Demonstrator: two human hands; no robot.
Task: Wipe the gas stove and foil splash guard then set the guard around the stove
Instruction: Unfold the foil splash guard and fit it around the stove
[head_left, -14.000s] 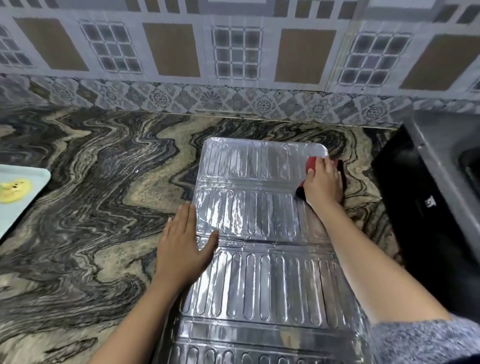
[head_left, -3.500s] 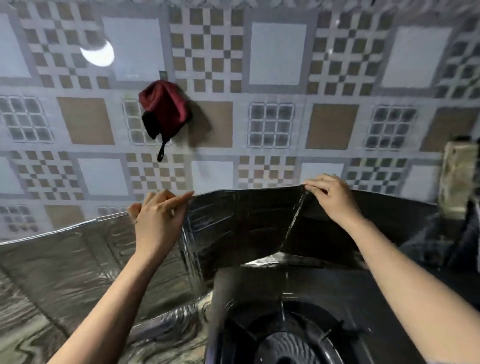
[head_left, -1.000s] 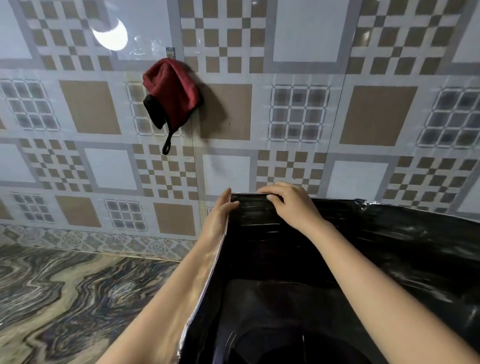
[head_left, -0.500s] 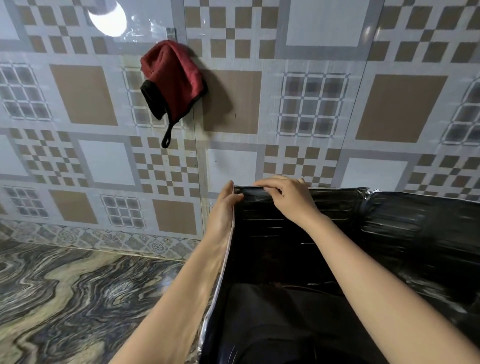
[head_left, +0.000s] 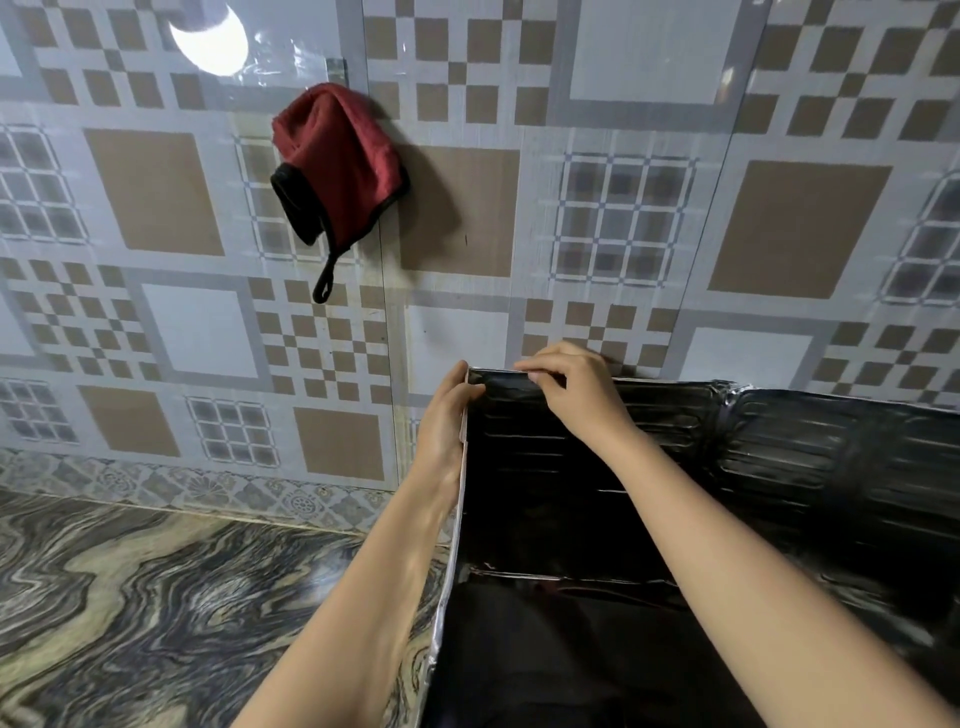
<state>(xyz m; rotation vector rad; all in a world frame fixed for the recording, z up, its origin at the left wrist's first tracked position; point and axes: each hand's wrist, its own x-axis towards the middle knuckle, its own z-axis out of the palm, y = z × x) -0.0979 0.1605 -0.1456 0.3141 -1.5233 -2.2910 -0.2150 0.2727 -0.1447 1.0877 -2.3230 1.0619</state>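
Foil splash guard (head_left: 779, 467) stands upright at back edge of bench (head_left: 130, 597), just before tiled wall, bent at corner

Left hand (head_left: 447, 421) closed on vertical corner fold, thumb inside. Right hand (head_left: 571, 395) pinches top rim near same corner

Stove mostly hidden in dark below

Guard seems thin, light, creases easily, edges maybe sharp; better hold at rim and folds, gentle grip

Red cloth (head_left: 337, 161) hangs on wall

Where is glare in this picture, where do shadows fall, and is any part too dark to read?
Head view: a bright lamp reflection glares on the glossy wall upper left; the red cloth casts a soft shadow to its right; the guard's inner face is nearly black, so the stove is not discernible; tile lines bow with wide-angle distortion.
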